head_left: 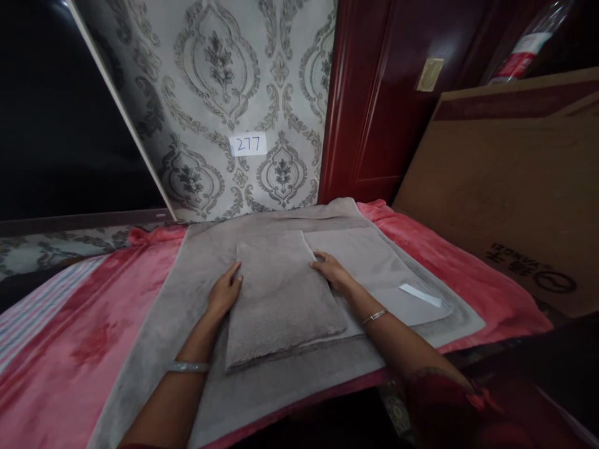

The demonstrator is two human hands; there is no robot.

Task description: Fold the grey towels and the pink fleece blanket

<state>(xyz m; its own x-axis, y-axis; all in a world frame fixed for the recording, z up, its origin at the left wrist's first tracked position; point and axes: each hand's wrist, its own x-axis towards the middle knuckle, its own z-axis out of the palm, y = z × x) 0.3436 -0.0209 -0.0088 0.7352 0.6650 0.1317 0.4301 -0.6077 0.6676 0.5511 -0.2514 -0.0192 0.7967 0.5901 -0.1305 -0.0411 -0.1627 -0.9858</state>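
A folded piece of grey plush fabric (pixel 285 293) lies on a larger spread grey plush cloth (pixel 299 371). At its left edge is my left hand (pixel 225 290), thumb and forefinger apart, with the fingertips touching the fabric. My right hand (pixel 331 271) rests at the right edge, thumb and forefinger slightly apart on the border; its other fingers are partly hidden. Beside the right hand lies a smooth pale grey piece (pixel 374 262), partly covered by the folded fabric. On it is a narrow white strip (pixel 420 295).
Pink plush fabric (pixel 98 324) lies beneath the grey cloth. A dark screen (pixel 70 125) stands at left. A large cardboard box (pixel 505 181) leans at right, with a plastic bottle (pixel 528 47) above it. Patterned wall (pixel 215 81) and a red door (pixel 365 93) rise behind.
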